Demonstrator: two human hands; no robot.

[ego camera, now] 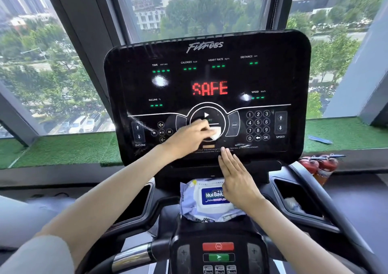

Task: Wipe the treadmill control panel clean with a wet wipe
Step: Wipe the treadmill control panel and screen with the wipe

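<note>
Head view. Our left hand (188, 140) pinches the wet wipe (215, 132) against the lower middle of the control panel (210, 74). Our right hand (236, 179) rests flat, fingers straight, at the panel's lower edge. Soft, limp and damp, the wipe, we judge, suits a bunched grip.

The left hand (189, 140) and the right hand (238, 182) are both bare, with slim fingers and bare wrists. The left hand shows somewhat blurred, so its nails cannot be made out. The right hand is sharper, and its nails look short and plain.

The left forearm (117, 191) is bare from the wrist to past the elbow. Above it, in the lower left corner, is a sleeve (35, 257) of pale grey, plain, smooth cloth that ends on the upper arm. It is too blurred to show weave or seams. The right forearm (294, 231) is bare as far as the lower edge shows it.
</note>
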